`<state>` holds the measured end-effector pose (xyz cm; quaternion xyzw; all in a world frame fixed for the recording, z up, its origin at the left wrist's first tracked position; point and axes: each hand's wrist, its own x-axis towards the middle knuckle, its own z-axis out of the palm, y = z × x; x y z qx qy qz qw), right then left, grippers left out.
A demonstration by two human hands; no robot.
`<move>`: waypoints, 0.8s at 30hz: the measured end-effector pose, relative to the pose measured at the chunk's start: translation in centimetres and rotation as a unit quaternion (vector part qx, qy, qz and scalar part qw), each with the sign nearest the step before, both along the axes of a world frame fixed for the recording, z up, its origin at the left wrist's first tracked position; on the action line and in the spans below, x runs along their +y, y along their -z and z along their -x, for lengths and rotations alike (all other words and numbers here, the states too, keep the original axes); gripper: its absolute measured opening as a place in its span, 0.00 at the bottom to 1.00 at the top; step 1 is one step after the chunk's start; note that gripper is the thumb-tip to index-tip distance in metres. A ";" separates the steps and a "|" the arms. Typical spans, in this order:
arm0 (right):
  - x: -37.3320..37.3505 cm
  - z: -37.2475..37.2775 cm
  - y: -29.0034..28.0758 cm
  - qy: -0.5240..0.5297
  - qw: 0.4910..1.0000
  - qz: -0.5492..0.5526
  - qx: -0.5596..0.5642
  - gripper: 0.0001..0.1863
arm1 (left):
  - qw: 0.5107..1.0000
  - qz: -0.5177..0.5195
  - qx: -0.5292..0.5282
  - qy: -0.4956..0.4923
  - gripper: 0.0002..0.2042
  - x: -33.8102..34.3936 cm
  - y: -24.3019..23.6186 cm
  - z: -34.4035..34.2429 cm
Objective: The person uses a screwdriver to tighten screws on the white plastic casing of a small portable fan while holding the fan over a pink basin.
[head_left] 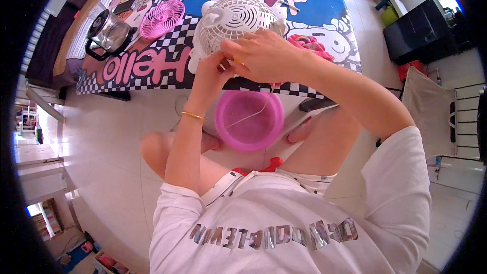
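A white fan housing (236, 14) with a slotted round grille lies on the table in front of me. My left hand (215, 68) and my right hand (261, 56) meet at its near edge. The fingers of both are bent and drawn together, the right hand arching over the left. Whatever they pinch is hidden between them. A pink round fan grille (162, 19) rests to the left of the housing. From the table's front edge a thin pale cord (253, 114) hangs down across a pink basin.
The patterned tablecloth (152, 66) covers the table. A clear jug with a black handle (109, 33) stands at the left, and a pink-red cloth (310, 45) lies at the right. The pink basin (219, 116) sits on the floor between my legs. A black cabinet (416, 33) stands far right.
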<state>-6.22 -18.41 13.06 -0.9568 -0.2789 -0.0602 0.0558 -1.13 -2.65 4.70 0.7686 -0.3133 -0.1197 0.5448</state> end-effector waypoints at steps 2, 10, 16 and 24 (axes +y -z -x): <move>0.4 0.1 -0.3 0.072 0.995 0.028 0.066 0.16 | 0.990 0.007 -0.135 -0.033 0.10 -0.4 0.0 -0.3; -0.7 -0.6 1.6 -0.024 0.999 -0.021 -0.036 0.16 | 0.999 0.021 -0.026 -0.014 0.11 0.4 -0.5 0.1; 0.7 -0.5 -0.2 0.081 0.991 0.020 0.106 0.15 | 0.997 0.024 -0.065 -0.015 0.15 0.2 0.4 -0.5; -0.9 -0.8 1.6 0.007 0.999 -0.028 -0.022 0.15 | 0.988 0.076 -0.135 -0.013 0.15 -0.3 -0.1 -0.1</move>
